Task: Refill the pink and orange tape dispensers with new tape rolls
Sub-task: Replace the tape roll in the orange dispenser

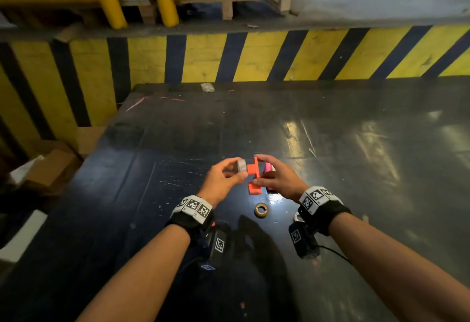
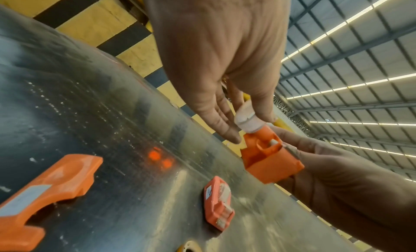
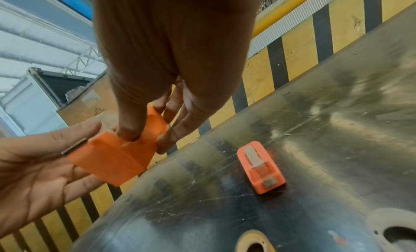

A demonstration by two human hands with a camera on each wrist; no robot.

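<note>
Mid-frame, a new tape roll (image 1: 241, 165) is pinched by the left hand (image 1: 223, 182) against the orange dispenser (image 1: 254, 169) gripped by the right hand (image 1: 276, 182) — seating on the spindle is judged next.

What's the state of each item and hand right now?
left hand: pinches the new tape roll, held at the dispenser
new tape roll: off the table, not yet seated
orange dispenser body: opened, held up by the right hand
orange cover piece: off, lying on the table
pink dispenser: on the table, mostly hidden
brown roll: lying flat, untouched
</note>
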